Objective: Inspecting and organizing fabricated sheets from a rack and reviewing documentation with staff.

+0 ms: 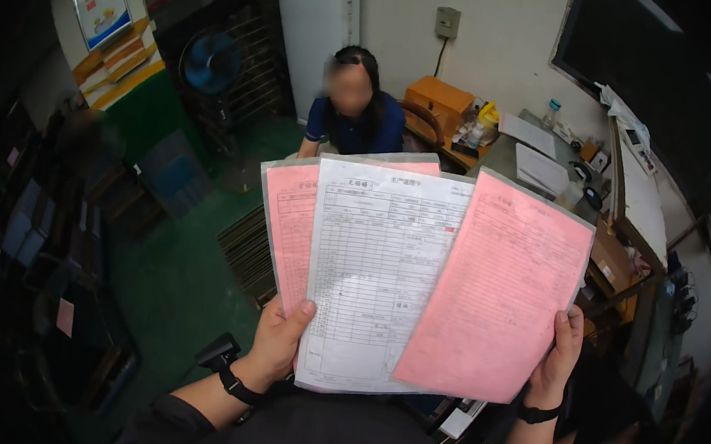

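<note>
Several printed forms in clear plastic sleeves are fanned out in front of me, held up by both hands. My left hand (280, 337) is closed on the lower left edge of a white form (358, 297), its thumb on the front. Partly covered behind the white form, a pink form (291, 217) sticks out to the left. My right hand (560, 355) grips the right edge of another pink form (500, 292), which tilts and overlaps the white one. Fingers behind the sheets are hidden. Each wrist wears a black strap.
Beyond the forms sits a person in a dark blue shirt (384, 128). At the right, a cluttered desk (503, 154) carries papers (543, 170), a bottle (552, 112) and an orange box (438, 103). A blue fan (211, 62) stands at the back left; racks (30, 221) line the left side.
</note>
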A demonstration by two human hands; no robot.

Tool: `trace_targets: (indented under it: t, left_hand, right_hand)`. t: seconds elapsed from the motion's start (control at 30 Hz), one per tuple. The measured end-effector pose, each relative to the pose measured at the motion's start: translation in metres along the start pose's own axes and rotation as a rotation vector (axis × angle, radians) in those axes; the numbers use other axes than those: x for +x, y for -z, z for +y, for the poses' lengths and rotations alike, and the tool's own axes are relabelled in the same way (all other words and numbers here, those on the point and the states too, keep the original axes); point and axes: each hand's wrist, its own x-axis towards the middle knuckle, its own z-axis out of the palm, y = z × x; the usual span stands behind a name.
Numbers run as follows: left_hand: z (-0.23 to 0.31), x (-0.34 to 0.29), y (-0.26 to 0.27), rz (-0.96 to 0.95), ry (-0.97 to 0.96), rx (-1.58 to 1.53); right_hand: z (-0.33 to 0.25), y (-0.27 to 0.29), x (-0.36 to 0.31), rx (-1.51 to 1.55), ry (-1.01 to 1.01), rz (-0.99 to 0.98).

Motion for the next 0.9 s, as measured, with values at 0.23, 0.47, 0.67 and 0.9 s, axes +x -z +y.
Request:
trace_targets:
  t: [0.23, 0.47, 0.67, 0.9]
  left_hand:
    - [0.0030, -0.0011, 0.0001, 0.009, 0.019, -0.030]
    - [0.0013, -0.0009, 0.0019, 0.007, 0.026, -0.055]
    - [-0.0010, -0.0010, -0.0008, 0.047, -0.004, -0.041]
    - [-0.0015, -0.0006, 0.0022, 0.047, -0.004, -0.046]
  right_hand:
    - [-0.0005, -0.0016, -0.0002, 0.004, -0.014, 0.013]
    - [0.0003, -0.0001, 0.0006, 0.016, -0.014, 0.012]
    - [0.0026, 0.0026, 0.0002, 0.028, -0.026, 0.013]
    - [0.0039, 0.0023, 0.0014, 0.020, -0.038, 0.000]
